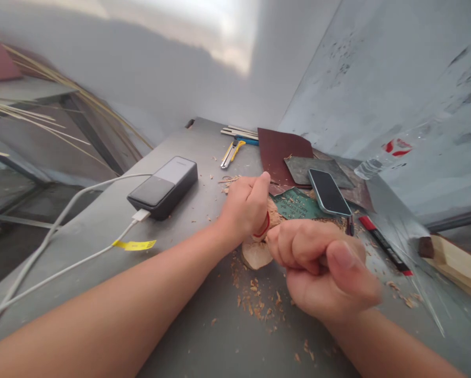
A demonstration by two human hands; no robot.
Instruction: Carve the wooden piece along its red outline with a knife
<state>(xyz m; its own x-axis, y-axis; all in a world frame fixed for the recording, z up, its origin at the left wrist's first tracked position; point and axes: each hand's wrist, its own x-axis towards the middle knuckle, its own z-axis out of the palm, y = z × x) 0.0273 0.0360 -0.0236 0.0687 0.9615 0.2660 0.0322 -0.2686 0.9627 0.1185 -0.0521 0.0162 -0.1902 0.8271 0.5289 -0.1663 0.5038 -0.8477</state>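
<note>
My left hand is closed around a pale piece of wood, with its round, flat end towards me. A curved red line and a rough, cut surface show on the wood beside my fingers. Close by on the right, my right hand is curled into a fist against the wood. Whatever that fist grips is hidden by the fingers. Wood shavings lie scattered on the grey table below both hands. A green sandpaper sheet with shavings on it lies just beyond them.
Left stands a black power bank with a white cable. Behind lie a yellow utility knife and brown sandpaper. To the right are a phone, a marker, a plastic bottle and a wooden block.
</note>
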